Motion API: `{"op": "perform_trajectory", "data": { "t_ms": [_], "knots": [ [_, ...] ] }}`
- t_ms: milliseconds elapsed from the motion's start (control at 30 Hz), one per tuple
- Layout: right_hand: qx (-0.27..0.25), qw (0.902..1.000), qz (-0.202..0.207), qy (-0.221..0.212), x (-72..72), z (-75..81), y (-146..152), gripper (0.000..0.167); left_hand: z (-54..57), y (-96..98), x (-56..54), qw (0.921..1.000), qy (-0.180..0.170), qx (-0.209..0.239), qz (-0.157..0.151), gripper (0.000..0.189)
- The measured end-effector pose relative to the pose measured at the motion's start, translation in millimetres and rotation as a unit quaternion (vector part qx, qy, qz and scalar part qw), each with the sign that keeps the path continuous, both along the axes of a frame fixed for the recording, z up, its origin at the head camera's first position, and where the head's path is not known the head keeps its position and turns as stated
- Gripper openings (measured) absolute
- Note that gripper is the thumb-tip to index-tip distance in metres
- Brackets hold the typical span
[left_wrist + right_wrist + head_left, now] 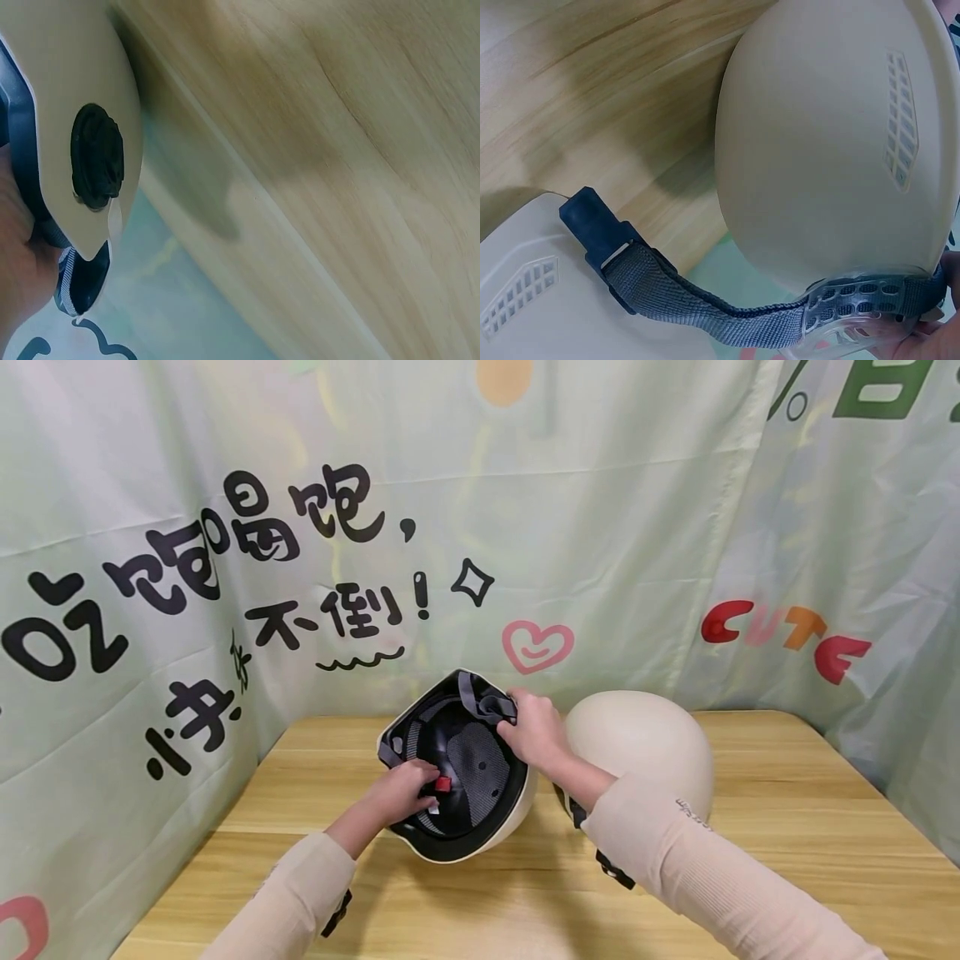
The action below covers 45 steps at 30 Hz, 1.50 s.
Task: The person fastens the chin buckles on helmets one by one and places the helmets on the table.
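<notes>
A cream helmet [517, 810] is tipped so that its black padded inside faces me. My left hand [397, 791] grips its left side, fingers bent over the rim into the shell; a small red tab [443, 784] shows at the fingertips. At the upper right rim, my right hand [536, 731] pinches the grey chin strap [727, 319] beside a clear perforated plastic pad [855, 307]. The strap's free end, with a dark buckle [592, 221], hangs past the shell in the right wrist view. A round black fitting [97, 156] sits on the outside of the helmet.
To the right, a second cream helmet [637, 735] stands dome up on the wooden table [787, 827], partly behind my right forearm. A printed fabric curtain [600, 527] hangs behind the table and along its sides.
</notes>
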State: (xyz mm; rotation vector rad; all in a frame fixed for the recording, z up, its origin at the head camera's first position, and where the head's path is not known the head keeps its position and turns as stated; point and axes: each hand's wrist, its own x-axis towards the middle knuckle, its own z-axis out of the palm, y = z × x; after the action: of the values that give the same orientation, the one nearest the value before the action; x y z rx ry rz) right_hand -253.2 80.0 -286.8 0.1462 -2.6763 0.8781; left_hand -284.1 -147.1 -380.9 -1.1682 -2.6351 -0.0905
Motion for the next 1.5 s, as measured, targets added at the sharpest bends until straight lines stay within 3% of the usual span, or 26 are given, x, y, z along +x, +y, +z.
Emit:
{"op": "perform_trajectory", "data": {
  "t_ms": [267,533,700,867,1067,1500],
  "knots": [
    [0.003,1.0,-0.003,0.001,1.7,-1.0,0.2,0.044,-2.3,1.7,0.3,0.9996,0.006,0.027,-0.003,0.019],
    [0.008,0.9999,0.002,0.011,2.1,-4.2,4.2,0.043,-1.2,3.0,2.5,0.999,0.002,0.044,-0.005,0.018],
    [-0.002,1.0,0.0,0.005,1.9,-7.7,9.8,0.041,-1.0,3.1,3.0,0.9967,0.003,0.081,-0.008,0.017],
    [-0.017,0.9998,-0.003,0.004,1.2,-13.2,17.8,0.038,5.2,4.4,2.3,0.9917,0.023,0.125,-0.016,0.018],
    [-0.038,0.9993,-0.005,-0.005,0.0,-19.2,24.3,0.037,14.0,3.9,-1.1,0.9874,0.053,0.147,-0.023,0.019],
    [-0.106,0.9941,-0.01,-0.019,-5.8,-35.3,27.4,0.038,30.5,-1.4,-8.8,0.9794,0.045,0.196,-0.022,0.019]
  ]
}}
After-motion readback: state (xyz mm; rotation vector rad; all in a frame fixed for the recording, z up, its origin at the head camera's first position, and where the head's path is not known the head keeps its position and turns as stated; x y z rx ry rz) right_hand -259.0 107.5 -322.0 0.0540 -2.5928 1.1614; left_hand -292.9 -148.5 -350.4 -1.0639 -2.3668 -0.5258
